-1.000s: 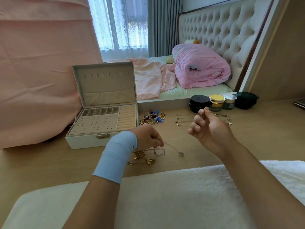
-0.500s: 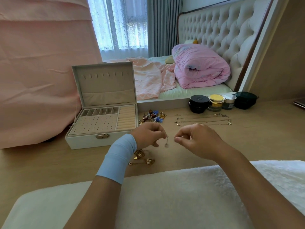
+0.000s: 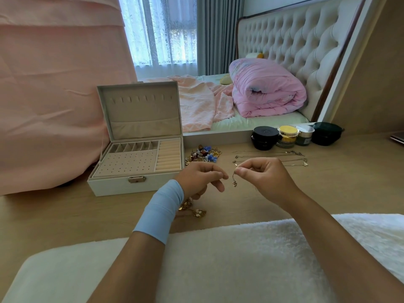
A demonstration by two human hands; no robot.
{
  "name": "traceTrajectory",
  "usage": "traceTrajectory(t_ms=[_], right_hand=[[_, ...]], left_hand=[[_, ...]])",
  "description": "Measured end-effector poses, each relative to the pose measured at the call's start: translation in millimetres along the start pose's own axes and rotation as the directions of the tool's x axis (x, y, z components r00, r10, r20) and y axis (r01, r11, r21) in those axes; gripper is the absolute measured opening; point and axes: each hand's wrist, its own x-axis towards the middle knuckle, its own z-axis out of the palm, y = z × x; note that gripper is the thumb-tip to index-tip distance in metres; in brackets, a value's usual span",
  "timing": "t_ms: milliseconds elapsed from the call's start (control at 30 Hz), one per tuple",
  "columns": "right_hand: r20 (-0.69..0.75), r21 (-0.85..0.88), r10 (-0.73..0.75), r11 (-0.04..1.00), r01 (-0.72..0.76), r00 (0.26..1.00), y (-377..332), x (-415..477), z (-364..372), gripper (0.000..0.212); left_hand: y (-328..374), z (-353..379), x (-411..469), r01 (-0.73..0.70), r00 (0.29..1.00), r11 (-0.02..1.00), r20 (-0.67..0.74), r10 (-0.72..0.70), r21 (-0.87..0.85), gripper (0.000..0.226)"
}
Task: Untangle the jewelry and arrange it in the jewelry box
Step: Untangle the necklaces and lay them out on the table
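Necklace (image 3: 234, 183) is dangling above the counter (image 3: 328, 193), with the left hand (image 3: 201, 178) and right hand (image 3: 265, 180) each pinching its chain, fingers clamped on it.

Above the pale wooden tabletop (image 3: 328, 193), the left hand (image 3: 202, 178) and right hand (image 3: 265, 179) pinch a thin silver pendant necklace (image 3: 234, 182) between them. The open white jewelry box (image 3: 135, 162) stands to their left.

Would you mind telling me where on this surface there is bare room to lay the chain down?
Bare wood lies right of the right hand, between the laid-out chains and the white fleece; another patch lies before the jewelry box, left of the left hand. Crowded: the bead pile beside the box and the gold tangle under the left wrist.
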Motion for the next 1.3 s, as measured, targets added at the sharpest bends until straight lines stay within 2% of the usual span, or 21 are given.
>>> traceTrajectory(t_ms=[267,533,733,833,933,1000,1033,1100,1167,1200,1267,1300], right_hand=[[0.046,0.034,0.065,0.997,-0.067,0.997,1,-1,5,0.011],[0.032,0.086,0.078,0.993,-0.081,0.996,5,1,9,0.005],[0.011,0.127,0.092,0.988,-0.093,0.996,6,1,8,0.006],[0.025,0.148,0.077,0.986,-0.080,0.997,5,0,9,0.005],[0.056,0.100,0.071,0.992,-0.076,0.996,7,-1,10,0.007],[0.048,0.092,0.078,0.992,-0.082,0.996,8,0,11,0.009],[0.036,0.093,0.085,0.992,-0.088,0.996,8,0,12,0.010],[-0.001,0.101,0.107,0.989,-0.106,0.994,8,1,13,0.012],[-0.017,0.149,0.132,0.980,-0.128,0.991,7,3,12,0.013],[-0.002,0.204,0.147,0.968,-0.144,0.989,6,3,12,0.014],[0.052,0.326,0.175,0.928,-0.182,0.983,3,2,12,0.014],[0.069,0.360,0.180,0.913,-0.193,0.981,1,2,12,0.013]], left_hand=[[0,-1,-2,0.155,0.986,0.987,0.059,-0.157,0.034,0.019],[0,2,-2,0.099,0.985,0.989,0.130,-0.113,0.108,0.015],[-1,4,2,0.157,0.975,0.985,0.150,-0.167,0.077,0.016],[-1,7,7,0.112,0.989,0.986,0.080,-0.122,0.122,0.016],[-2,10,10,-0.014,0.995,0.924,-0.083,0.050,0.381,0.020],[-4,11,11,-0.034,0.981,0.906,-0.159,0.111,0.423,0.025],[-5,10,12,-0.037,0.975,0.928,-0.189,0.114,0.371,0.025],[-4,10,10,-0.067,0.973,0.994,-0.217,0.084,0.085,0.025],[-2,12,9,-0.069,0.984,0.956,-0.178,0.018,-0.284,0.025],[-2,13,8,-0.046,0.990,0.914,-0.143,-0.013,-0.404,0.025],[-4,14,9,0.014,0.990,0.908,-0.120,-0.071,-0.419,0.021],[-6,14,11,0.043,0.985,0.953,-0.144,-0.090,-0.299,0.018]])
